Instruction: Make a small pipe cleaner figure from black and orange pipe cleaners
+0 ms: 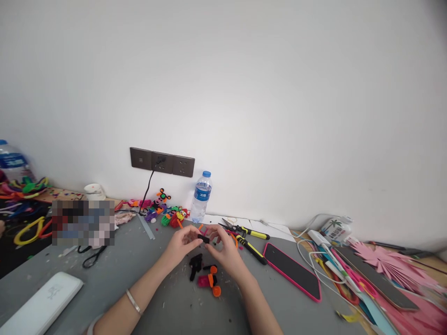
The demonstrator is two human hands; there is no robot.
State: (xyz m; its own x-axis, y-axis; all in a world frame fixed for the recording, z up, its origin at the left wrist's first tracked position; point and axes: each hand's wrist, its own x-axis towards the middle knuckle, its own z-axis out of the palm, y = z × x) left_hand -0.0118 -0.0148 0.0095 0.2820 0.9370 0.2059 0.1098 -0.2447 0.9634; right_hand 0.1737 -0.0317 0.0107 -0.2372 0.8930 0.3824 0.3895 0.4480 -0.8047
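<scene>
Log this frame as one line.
left hand: pinching short black fuzzy pipe-cleaner piece | right hand: pinching same piece | below: black, pink and orange pipe-cleaner bits on grey table | right: yellow-handled pliers, pink-cased phone

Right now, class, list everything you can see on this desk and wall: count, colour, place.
black piece: 1, black, pinched between both hands
small craft parts: several, black, pink, orange, below the hands
cutters: 2, yellow-black handles, right of hands
phone: 1, pink case, right
water bottle: 1, blue cap, by wall
socket strip: 1, dark, on wall
craft figures: several, multicoloured, under sockets
white case: 1, lower left
pink paper: pile, far right
left hand: 1, wrist bangle
right hand: 1
</scene>
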